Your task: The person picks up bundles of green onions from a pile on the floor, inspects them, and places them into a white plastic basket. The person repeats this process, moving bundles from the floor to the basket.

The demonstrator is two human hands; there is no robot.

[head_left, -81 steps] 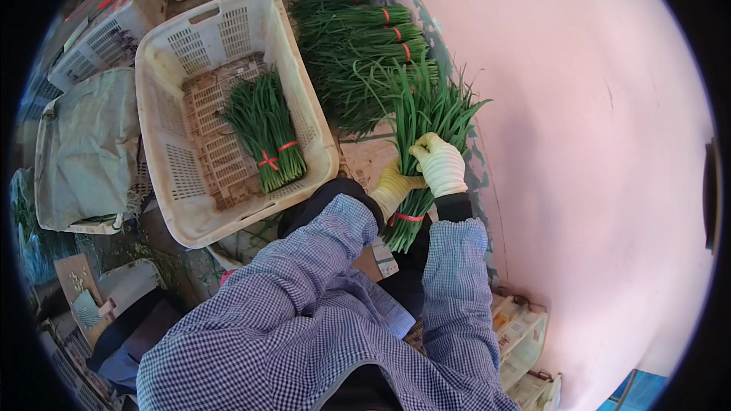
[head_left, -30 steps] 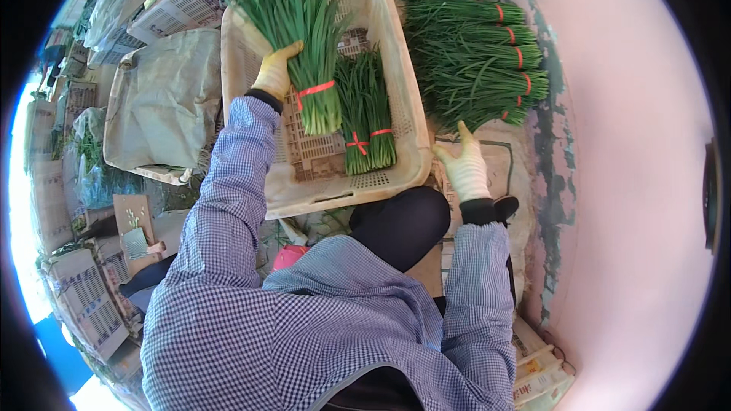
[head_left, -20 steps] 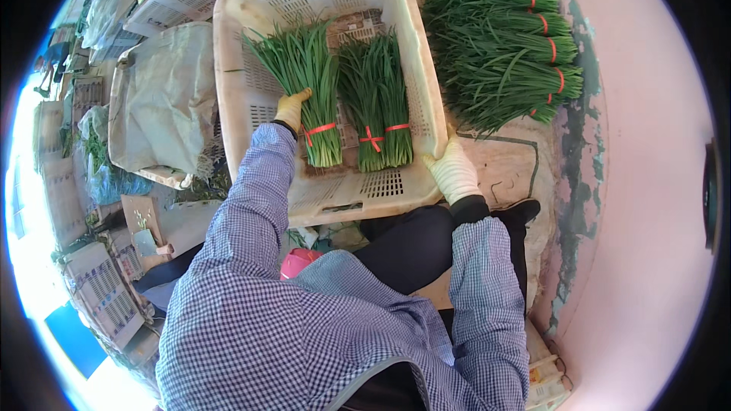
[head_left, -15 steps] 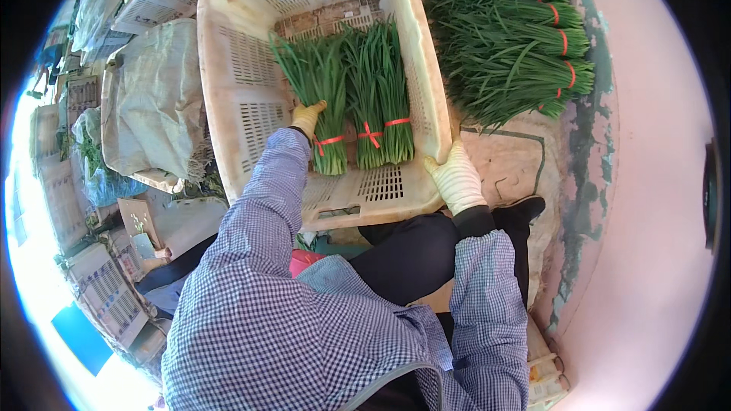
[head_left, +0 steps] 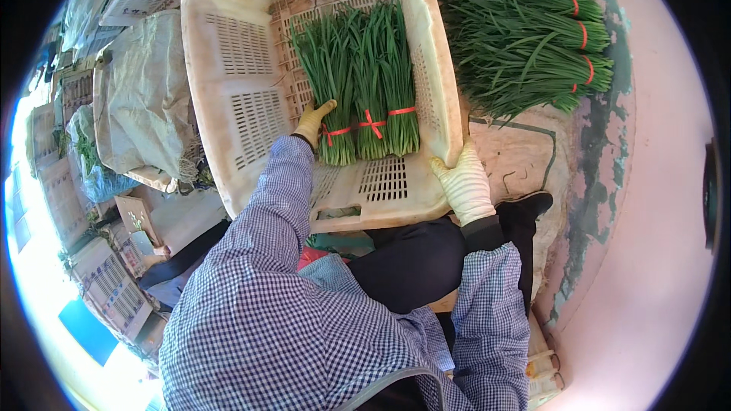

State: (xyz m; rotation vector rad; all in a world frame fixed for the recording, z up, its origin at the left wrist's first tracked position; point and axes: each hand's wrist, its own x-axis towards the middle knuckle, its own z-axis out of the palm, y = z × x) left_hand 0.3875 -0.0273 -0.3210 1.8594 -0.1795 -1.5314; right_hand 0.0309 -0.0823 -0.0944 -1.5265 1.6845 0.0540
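A large, dirty white plastic crate (head_left: 217, 118) with slotted walls lies in front of me. Inside, three bundles of garlic chives sit side by side, tied with red bands, their cut ends toward me. My left hand (head_left: 314, 122), in a yellowish glove, grips the leftmost chive bundle (head_left: 333, 99) near its band; the thumb lies over the stems and the other fingers are hidden at its side. The middle bundle (head_left: 370, 99) and the right bundle (head_left: 400, 84) rest against it. My right hand (head_left: 466, 185), in a pale ribbed glove, holds the crate's near right corner.
Several more banded chive bundles (head_left: 533, 46) are piled right of the crate, beside a pink wall (head_left: 662, 183) with peeling paint. To the left are a woven sack (head_left: 148, 99), a plastic bag of greens (head_left: 91, 156) and other crates (head_left: 110, 289). My bent leg (head_left: 411, 266) is under the crate's near edge.
The left bundle has shifted right and now lies against the other two, with my left hand still on it. My right hand stays at the crate corner. The view has shifted slightly.
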